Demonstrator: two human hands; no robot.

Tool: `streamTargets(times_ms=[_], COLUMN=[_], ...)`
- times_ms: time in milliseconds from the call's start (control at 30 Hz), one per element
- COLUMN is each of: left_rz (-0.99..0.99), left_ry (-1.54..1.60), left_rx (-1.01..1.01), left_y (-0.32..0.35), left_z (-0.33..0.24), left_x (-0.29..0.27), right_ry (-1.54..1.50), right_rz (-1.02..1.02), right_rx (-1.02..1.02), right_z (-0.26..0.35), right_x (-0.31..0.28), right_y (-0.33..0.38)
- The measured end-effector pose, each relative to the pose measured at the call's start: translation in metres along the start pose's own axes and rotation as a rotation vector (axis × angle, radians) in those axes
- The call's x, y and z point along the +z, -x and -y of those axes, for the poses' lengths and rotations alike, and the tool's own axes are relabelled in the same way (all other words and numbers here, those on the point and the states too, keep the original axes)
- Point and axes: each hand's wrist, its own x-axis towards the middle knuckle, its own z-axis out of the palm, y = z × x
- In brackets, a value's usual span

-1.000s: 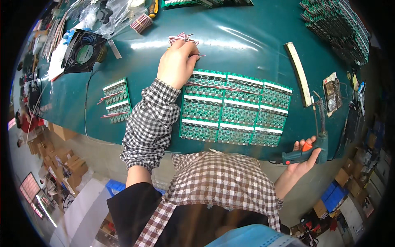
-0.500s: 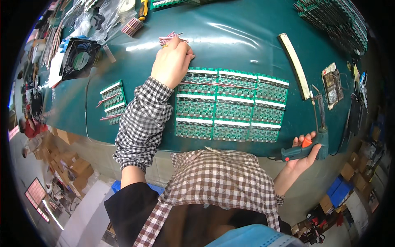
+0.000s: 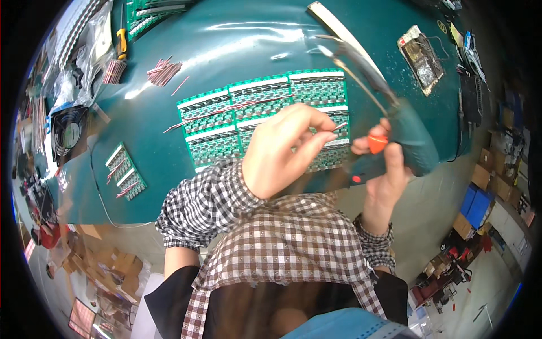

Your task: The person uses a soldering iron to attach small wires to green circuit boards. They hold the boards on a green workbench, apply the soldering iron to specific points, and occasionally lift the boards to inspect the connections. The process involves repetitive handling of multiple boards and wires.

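A: Left hand [image 3: 282, 150]?
B: Fingers pinched on a thin red-and-white wire [image 3: 337, 127], raised above the green circuit boards [image 3: 265, 113] on the table [image 3: 226, 45].
A: Right hand [image 3: 384, 169]?
B: Wrapped around a teal soldering gun [image 3: 409, 133], tip held clear.

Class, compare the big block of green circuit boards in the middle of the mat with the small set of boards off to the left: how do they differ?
The big block of boards holds many panels in rows; the small set holds only a few. The big block is partly hidden by the left hand; the small set lies fully in view. The big block sits mid-mat; the small set sits near its left edge. Both are green, with thin red wires on them.
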Motion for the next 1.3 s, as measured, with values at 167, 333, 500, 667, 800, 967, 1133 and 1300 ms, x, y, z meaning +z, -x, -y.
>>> streamTargets(times_ms=[167,333,500,667,800,967,1133,1300], left_rz=[0.001,0.049,0.078,0.027,0.005,-0.019,-0.029,-0.025], left_ry=[-0.026,-0.165,-0.159,-0.294,-0.539,-0.646,-0.622,-0.589], left_rx=[0.02,0.07,-0.09,-0.231,-0.192,-0.175,-0.065,-0.064], left_y=[0.003,0.0,0.006,-0.011,-0.029,-0.031,-0.034,-0.036], left_z=[0.003,0.001,0.007,0.024,0.038,0.05,0.051,0.061], left_x=[0.012,0.009,-0.01,-0.035,-0.022,-0.017,-0.012,-0.01], right_ry=[0.146,0.177,0.245,-0.063,0.025,0.109,0.034,0.016], right_rz=[0.008,-0.03,-0.082,0.033,-0.075,-0.106,-0.141,-0.179], right_rx=[0.0,-0.084,-0.035,-0.011,0.036,0.064,0.211,0.288], right_z=[-0.005,-0.012,-0.008,-0.01,-0.002,0.001,0.0,-0.003], right_x=[0.014,0.022,0.017,-0.029,-0.035,-0.045,-0.045,-0.043], right_y=[-0.005,-0.008,0.001,0.005,0.014,0.017,0.019,0.018])
